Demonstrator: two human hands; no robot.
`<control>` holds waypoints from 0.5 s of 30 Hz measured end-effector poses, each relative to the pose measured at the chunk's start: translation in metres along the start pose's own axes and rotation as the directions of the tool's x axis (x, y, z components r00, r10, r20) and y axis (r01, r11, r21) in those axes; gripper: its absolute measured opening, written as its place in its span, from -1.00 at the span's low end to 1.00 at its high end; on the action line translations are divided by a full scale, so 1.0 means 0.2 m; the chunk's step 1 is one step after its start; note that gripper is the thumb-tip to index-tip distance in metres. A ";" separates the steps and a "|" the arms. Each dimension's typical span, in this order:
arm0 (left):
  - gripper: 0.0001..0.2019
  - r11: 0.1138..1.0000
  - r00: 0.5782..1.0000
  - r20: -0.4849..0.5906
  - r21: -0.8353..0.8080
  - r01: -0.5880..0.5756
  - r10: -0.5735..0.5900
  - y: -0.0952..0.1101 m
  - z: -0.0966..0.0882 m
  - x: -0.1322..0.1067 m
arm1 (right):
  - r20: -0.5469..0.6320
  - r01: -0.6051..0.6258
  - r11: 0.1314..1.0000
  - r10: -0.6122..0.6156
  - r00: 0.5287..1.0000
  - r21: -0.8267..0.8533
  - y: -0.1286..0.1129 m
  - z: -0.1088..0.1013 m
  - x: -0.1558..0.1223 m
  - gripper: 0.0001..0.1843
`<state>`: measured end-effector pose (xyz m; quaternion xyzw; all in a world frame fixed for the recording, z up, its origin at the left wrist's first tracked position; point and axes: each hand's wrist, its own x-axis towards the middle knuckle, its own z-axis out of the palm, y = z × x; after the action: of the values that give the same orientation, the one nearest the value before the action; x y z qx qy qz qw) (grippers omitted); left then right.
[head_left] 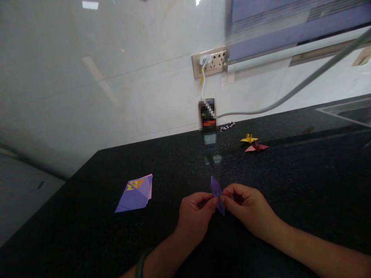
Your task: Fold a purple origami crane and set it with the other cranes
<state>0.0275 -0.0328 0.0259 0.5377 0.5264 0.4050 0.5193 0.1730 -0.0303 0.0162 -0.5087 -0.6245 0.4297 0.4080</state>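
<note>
Over the black counter [87, 231], low in my feed, I had the purple paper [215, 188] between both hands. The left hand [194, 216] pinched one side with thumb and fingers, and the right hand [252, 208] pinched the other; its tapered ends showed past the fingertips. A bangle [141, 263] circled the left wrist. Off to the left I saw a stack [133, 199] of paper, purple on top, pink at the edge. Farther back on the right, a yellow crane [249, 139] sat just beyond a red crane [256, 147]. By the wall [139, 108] stood a pixelated object [208, 122] I could not make out, with a white cable [203, 85] reaching it from the socket [215, 62].
</note>
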 end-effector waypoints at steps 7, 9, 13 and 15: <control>-0.85 0.984 0.998 0.003 0.169 -0.058 0.059 0.02 0.01 -0.01 | -0.033 0.195 0.925 -0.217 0.976 -0.326 0.01 -0.01 -0.01 -0.89; -0.85 0.973 0.996 -0.002 0.213 -0.083 0.086 0.03 0.01 -0.02 | -0.013 0.258 0.886 -0.285 0.958 -0.386 0.01 -0.02 -0.02 -0.89; -0.81 0.942 0.989 0.012 0.303 -0.145 0.148 0.02 0.01 -0.02 | 0.015 0.344 0.825 -0.378 0.926 -0.448 0.01 -0.02 -0.02 -0.88; -0.80 0.921 0.983 0.030 0.345 -0.179 0.180 0.02 0.00 -0.03 | 0.032 0.385 0.802 -0.418 0.908 -0.456 0.00 -0.02 -0.02 -0.87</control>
<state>0.0276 -0.0375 0.0294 0.6661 0.5388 0.3523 0.3766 0.1778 -0.0341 0.0162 -0.4604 -0.7859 0.1582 0.3813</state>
